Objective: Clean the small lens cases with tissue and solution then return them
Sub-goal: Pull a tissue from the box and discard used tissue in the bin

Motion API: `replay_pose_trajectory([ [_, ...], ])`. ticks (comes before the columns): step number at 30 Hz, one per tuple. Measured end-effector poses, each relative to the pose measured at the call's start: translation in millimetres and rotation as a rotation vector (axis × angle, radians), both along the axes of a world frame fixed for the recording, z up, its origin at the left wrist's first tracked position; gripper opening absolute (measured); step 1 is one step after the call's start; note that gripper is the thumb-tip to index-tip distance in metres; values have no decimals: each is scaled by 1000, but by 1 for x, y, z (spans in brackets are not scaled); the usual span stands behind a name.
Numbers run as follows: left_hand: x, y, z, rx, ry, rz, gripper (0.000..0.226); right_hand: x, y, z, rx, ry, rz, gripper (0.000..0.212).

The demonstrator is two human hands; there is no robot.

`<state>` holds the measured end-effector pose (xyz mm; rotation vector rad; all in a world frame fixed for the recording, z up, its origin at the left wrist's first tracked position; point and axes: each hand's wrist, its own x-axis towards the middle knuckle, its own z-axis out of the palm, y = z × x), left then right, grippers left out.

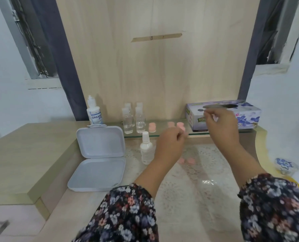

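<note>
right hand (220, 124) fingers pinching something small and pink at tissue box (223, 116), back-right desk | left hand (171, 145) fingers curled at pink lens cases (180, 126) on glass shelf (145, 135), can't tell if gripping | probably mid-return

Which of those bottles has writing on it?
The tall white bottle at far left, with a blue-lettered label; the four clear bottles and the small white-capped bottle look unlabelled.

We note the left hand (169, 144) raised before the glass shelf (162, 135), fingers just before two lens cases (179, 126) on it. A third case (152, 127) sits left of those fingers, bottles (134, 119) further left. A spray bottle (146, 149) stands just left of the hand. Right fingers (208, 114) hover before the tissue box (249, 117). Open box (100, 158) lies far left.
</note>
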<state>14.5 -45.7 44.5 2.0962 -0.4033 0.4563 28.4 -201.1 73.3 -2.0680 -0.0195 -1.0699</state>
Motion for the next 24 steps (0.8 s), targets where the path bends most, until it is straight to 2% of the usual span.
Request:
replay_pose_trajectory([
  [2, 14, -18, 16, 9, -67, -21, 20, 21, -14, 10, -92, 22, -87, 25],
  [5, 31, -39, 34, 8, -137, -53, 26, 46, -30, 28, -99, 160, -131, 28],
  [8, 48, -51, 35, 40, -110, -85, 26, 75, -43, 44, -170, 467, -159, 16],
  [11, 58, -56, 29, 68, -85, -55, 26, 97, -51, 47, -294, 725, -173, 37],
  [17, 62, -60, 27, 16, -93, -23, 24, 116, -60, 39, -366, 801, -213, 46],
  [24, 68, -61, 22, -25, -117, -9, 23, 126, -63, 33, -341, 728, -245, 34],
])
